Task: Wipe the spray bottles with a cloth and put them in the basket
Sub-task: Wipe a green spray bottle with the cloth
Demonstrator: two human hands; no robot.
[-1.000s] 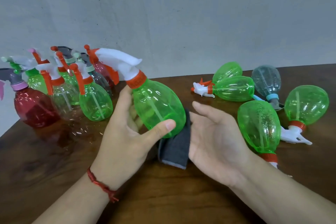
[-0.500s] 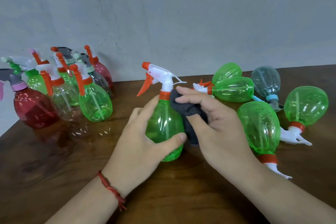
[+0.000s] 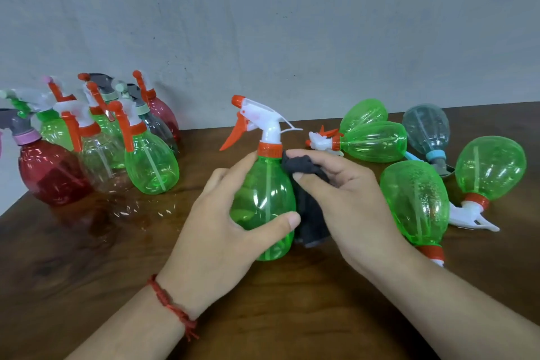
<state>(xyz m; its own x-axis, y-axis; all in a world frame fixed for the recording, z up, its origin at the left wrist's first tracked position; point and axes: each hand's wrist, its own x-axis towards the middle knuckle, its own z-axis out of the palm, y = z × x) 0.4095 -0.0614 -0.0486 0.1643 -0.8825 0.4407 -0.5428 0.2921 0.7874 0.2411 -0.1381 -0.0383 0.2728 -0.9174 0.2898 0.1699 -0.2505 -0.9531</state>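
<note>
Upright translucent green plastic spray bottle (image 3: 264,202) steadied by curled left hand (image 3: 216,231); bunched dark grey cloth (image 3: 306,184) pinched by right hand (image 3: 347,202) against its shoulder for wiping.

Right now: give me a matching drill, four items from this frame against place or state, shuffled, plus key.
Items:
1. green bottle
2. dark cloth
3. red bottle
4. grey-blue bottle

States:
A. lying down among the bottles on the right
B. upright, gripped by the left hand
C. bunched in the right hand
D. standing at the far left, pink collar

Pairs: 1-B, 2-C, 3-D, 4-A
</note>
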